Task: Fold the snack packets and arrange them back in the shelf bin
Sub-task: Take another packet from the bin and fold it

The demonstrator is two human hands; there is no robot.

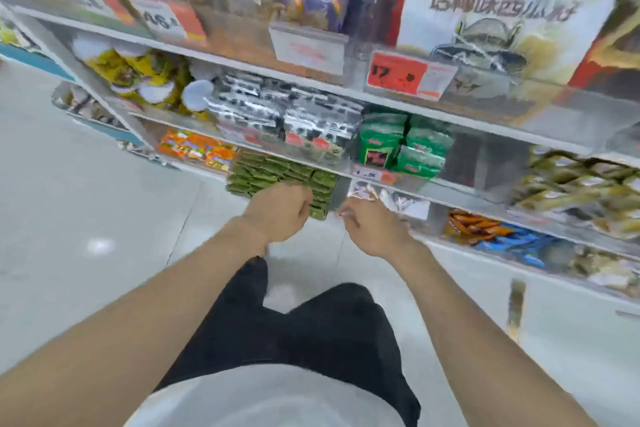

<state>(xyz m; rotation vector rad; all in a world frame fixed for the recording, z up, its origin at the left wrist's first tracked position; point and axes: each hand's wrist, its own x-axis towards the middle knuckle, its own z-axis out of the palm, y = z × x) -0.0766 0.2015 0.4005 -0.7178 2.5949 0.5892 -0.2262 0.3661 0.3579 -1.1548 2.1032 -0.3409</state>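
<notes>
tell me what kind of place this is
Most likely a supermarket or convenience-store snack aisle: tiered white shelves, orange-red price tags clipped to the shelf edges, and rows of many identical snack packs, such as the green packets.

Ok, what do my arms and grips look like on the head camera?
Bare: left forearm and right forearm, no sleeves in view. No gloves on left grip or right grip; no watch or band shows at either wrist. Rings: too blurred to tell.
</notes>
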